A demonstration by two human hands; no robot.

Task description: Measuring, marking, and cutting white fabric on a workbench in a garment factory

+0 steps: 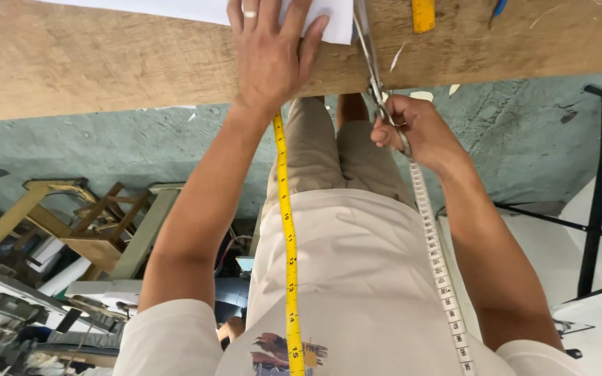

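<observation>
My left hand (269,52), with a ring on one finger, lies flat with spread fingers on a white sheet (332,17) at the edge of a wooden table (106,59). My right hand (419,129) grips the handles of metal scissors (374,66), whose blades reach up along the right edge of the white sheet. A measuring tape hangs round my neck, its yellow side (288,237) down the left and its white side (437,251) down the right of my light shirt.
A yellow ruler (423,14) and a blue pen tip (499,7) lie on the table's far part. Small white scraps (423,95) lie on the green floor. Wooden frames (85,223) stand at left, a black metal stand (597,195) at right.
</observation>
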